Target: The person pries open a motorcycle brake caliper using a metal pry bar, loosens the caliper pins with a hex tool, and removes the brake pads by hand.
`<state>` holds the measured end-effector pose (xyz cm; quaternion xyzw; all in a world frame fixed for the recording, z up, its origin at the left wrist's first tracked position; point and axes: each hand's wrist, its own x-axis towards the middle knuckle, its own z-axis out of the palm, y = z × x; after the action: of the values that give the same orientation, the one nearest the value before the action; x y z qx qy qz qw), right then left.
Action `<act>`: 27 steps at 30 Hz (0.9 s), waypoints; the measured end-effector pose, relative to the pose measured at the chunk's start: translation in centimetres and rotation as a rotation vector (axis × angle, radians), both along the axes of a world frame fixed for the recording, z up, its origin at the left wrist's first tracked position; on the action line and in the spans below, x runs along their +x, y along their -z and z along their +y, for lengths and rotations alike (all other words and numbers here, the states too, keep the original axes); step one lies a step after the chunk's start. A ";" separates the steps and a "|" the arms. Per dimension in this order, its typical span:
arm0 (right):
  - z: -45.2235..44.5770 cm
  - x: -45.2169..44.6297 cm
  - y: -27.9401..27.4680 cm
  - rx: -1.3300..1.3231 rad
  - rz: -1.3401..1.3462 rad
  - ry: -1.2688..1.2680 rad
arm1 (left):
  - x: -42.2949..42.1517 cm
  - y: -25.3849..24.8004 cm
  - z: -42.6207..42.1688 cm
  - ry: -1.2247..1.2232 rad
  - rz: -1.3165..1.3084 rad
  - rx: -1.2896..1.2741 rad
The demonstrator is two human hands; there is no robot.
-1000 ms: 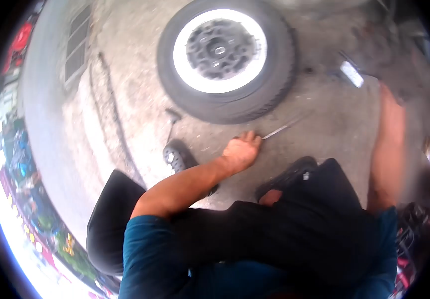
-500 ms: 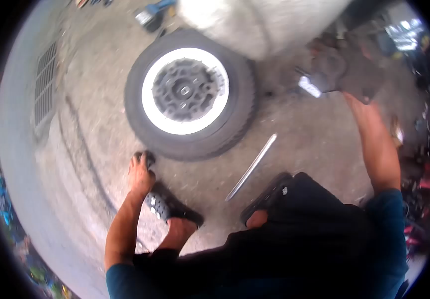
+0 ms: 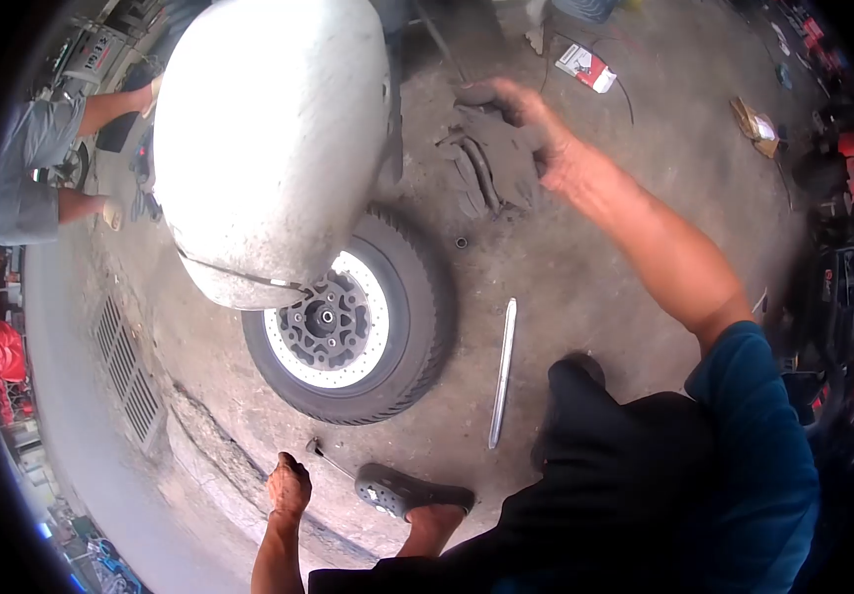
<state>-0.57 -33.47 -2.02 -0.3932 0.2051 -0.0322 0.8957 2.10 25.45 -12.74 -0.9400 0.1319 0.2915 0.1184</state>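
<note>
My right hand [image 3: 556,139] is wrapped round a dusty dark grey slotted part [image 3: 496,163] above the floor. The part has curved ridges, and its exact kind is unclear. Low on the left, my left hand [image 3: 289,487] is closed with its fingertips turned under; whatever is inside is hidden. Close to it a small dark-headed tool [image 3: 318,449] with a thin shaft lies beside my grey clog [image 3: 402,492]. A wheel with a black tyre [image 3: 417,327] lies flat on the floor, its hub and bright perforated ring facing up. A long metal bar [image 3: 503,371] rests to its right.
A large white rounded body panel [image 3: 269,129] overhangs part of the wheel. A small ring [image 3: 462,243], a red and white box [image 3: 585,67] and a brown packet [image 3: 755,126] lie on the floor. Another person's legs [image 3: 71,158] are at upper left, near a drain grate [image 3: 128,366].
My view has shifted, bringing more of the white panel into sight. My right hand has carried the grey part inward, nearer the wheel. The left hand is now curled, apart from the clog.
</note>
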 end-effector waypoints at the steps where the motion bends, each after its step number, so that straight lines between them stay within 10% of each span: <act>1: 0.0 0.2 0.7 -0.030 -0.003 -0.008 | 0.6 0.5 1.7 -0.036 -0.014 -0.049; 7: 0.2 0.0 0.3 -0.013 0.042 -0.029 | 1.0 13.1 7.9 -0.488 0.003 -0.457; 13: 0.7 0.1 0.1 0.022 0.012 -0.015 | -0.2 10.6 -2.1 -0.377 -0.174 -0.288; 27: 0.3 0.4 0.9 -0.042 0.012 -0.014 | 2.7 9.5 3.2 -0.080 -0.193 -0.093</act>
<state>-0.22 -33.22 -2.97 -0.4134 0.2069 -0.0276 0.8863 4.84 28.66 -22.25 -0.9727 0.0958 0.1977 0.0752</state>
